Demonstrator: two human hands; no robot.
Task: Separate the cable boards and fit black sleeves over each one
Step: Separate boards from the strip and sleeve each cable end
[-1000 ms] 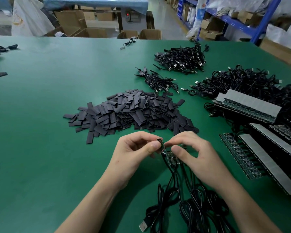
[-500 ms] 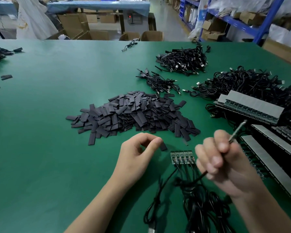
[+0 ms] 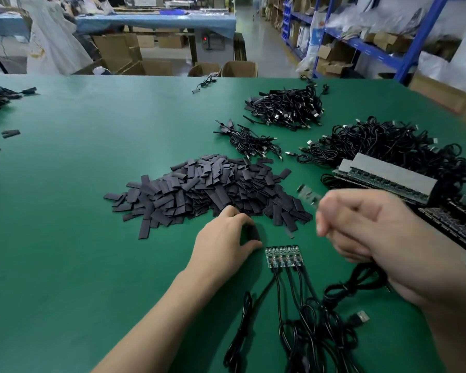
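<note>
Your left hand [image 3: 223,243] pinches a black sleeve [image 3: 252,233], your right hand [image 3: 374,238] grips a cable [image 3: 354,279]; squeeze the sleeve open first.

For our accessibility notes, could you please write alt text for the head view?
A left hand pinches a black sleeve beside the sleeve pile on a green table; the blurred right hand grips a black cable. A strip of joined boards lies between them.

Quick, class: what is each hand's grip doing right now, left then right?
Left hand: pinching a black sleeve.
Right hand: blurred, fingers curled round a black cable.
</note>
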